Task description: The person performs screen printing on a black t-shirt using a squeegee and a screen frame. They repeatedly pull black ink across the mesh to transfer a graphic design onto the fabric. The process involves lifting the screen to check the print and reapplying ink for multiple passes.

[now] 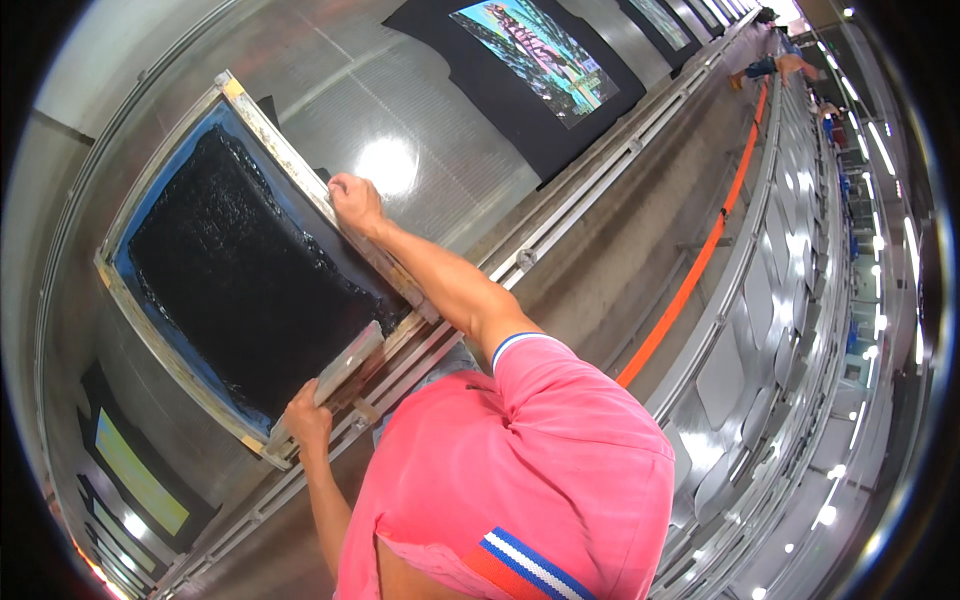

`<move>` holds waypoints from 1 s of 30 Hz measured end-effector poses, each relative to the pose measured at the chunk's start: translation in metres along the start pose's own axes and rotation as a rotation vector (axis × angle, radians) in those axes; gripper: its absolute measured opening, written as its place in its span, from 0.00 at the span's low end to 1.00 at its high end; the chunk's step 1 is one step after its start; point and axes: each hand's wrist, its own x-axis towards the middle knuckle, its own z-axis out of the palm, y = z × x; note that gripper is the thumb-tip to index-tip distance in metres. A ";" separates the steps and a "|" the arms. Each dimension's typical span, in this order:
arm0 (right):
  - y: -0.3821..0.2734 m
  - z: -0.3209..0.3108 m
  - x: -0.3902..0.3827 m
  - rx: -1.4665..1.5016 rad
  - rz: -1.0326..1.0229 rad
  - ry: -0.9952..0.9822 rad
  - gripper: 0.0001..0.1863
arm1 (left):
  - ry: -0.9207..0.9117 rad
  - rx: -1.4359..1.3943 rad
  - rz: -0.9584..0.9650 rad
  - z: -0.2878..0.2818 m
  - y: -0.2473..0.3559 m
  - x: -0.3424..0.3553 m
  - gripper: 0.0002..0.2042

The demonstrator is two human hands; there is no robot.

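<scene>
A screen-printing frame [131, 210] with a blue border and a sheet of glossy black ink [230, 270] lies tilted across the metal table [460, 180]. My right hand [355, 205] is closed on the frame's upper right rail, near its middle. My left hand [308, 420] grips a pale squeegee [348, 365] at the frame's near edge; the blade's lower side is hidden.
Black garment pieces with printed pictures [535, 65] and a yellow print [140, 470] lie along the table. Metal rails [640, 140] edge it. An orange strip [680, 290] and racks of grey plates [720, 380] run at right. A person [785, 65] is far back.
</scene>
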 end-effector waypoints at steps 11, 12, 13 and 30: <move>-0.006 0.000 -0.005 -0.106 0.045 -0.088 0.14 | -0.017 0.060 -0.027 -0.013 0.006 0.010 0.22; -0.001 0.002 -0.004 -0.116 0.051 -0.093 0.14 | -0.028 0.057 -0.036 -0.014 0.007 0.013 0.22; 0.002 0.003 -0.003 -0.126 0.054 -0.105 0.14 | -0.026 0.051 -0.043 -0.013 0.006 0.014 0.21; 0.006 0.002 0.007 0.036 0.234 -0.355 0.18 | -0.144 0.097 -0.143 -0.005 0.005 0.009 0.25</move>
